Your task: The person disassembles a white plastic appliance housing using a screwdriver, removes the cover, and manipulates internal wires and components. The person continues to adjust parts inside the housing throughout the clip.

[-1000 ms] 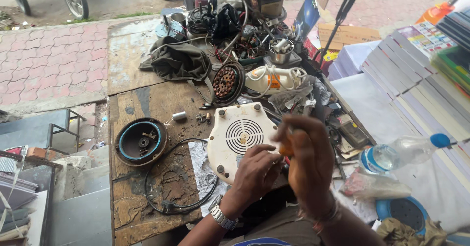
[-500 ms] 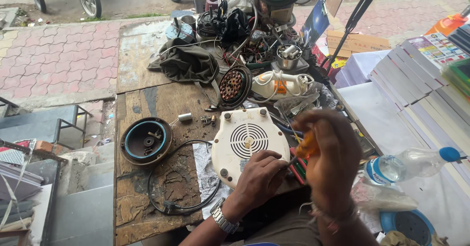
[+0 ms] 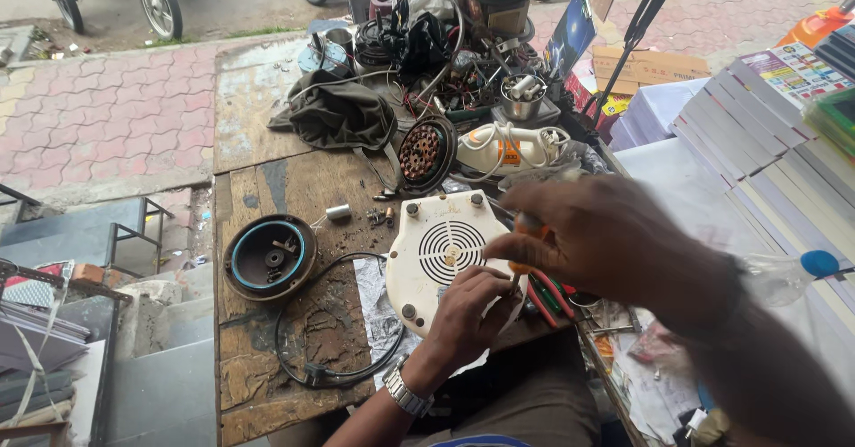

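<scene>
A cream appliance base [image 3: 441, 256] with a round vent grille lies upside down on a worn wooden bench [image 3: 267, 189]. My left hand [image 3: 472, 309], with a metal watch on its wrist, rests on the base's near edge, its fingers pinched at the tip of a tool. My right hand [image 3: 606, 238] is blurred and grips an orange-handled screwdriver [image 3: 525, 233] pointing down at that edge. A black power cord [image 3: 329, 358] loops out from the base across the wood.
A round black motor housing [image 3: 270, 256] sits left of the base. Behind it lie a copper-wound motor part [image 3: 421, 151], a white hand appliance [image 3: 508, 149], a dark cloth [image 3: 343, 113] and tangled wires. Red pliers [image 3: 545, 296], a plastic bottle [image 3: 788, 273] and stacked books [image 3: 766, 117] are at right.
My right hand has swung from close over the base outward to the right and grown larger and more blurred. My left hand stays at the base's near edge. The view has shifted slightly.
</scene>
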